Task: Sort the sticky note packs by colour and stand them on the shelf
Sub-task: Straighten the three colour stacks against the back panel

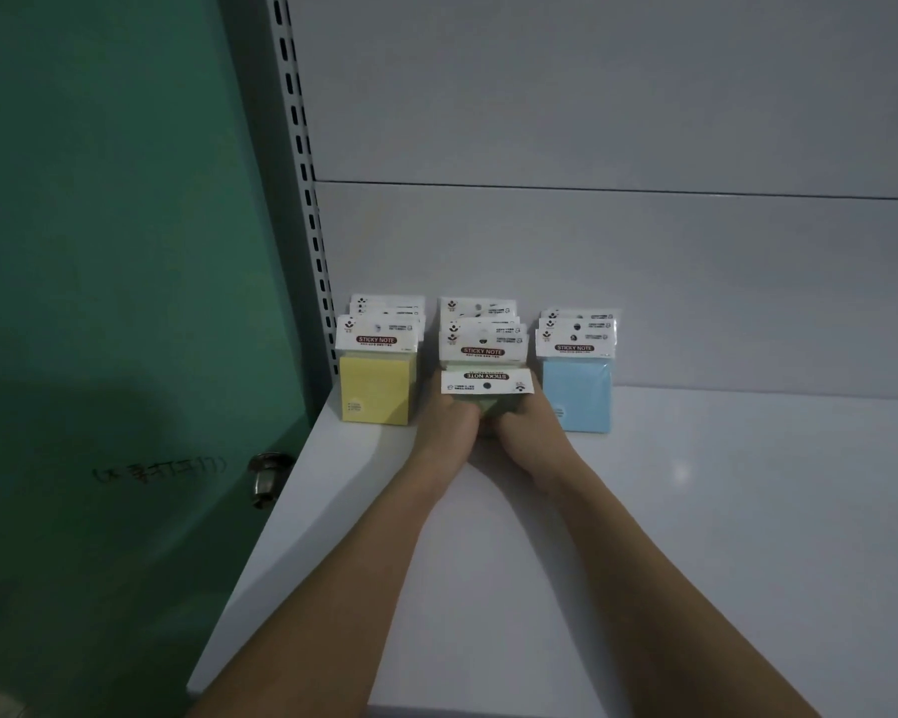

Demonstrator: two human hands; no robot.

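I have both hands, left hand (449, 424) and right hand (522, 432), curled round a pale green sticky note pack in clear plastic wrap (486, 391), its white header card upside down, just before the green row (482, 331) near the white shelf's (695, 510) back edge. Yellow packs (377, 386) stand towards the back left corner, blue packs (577, 393) right. It looks light, blocky, firm; the film probably slippery, so I'd grip the block's sides, not the floppy card.
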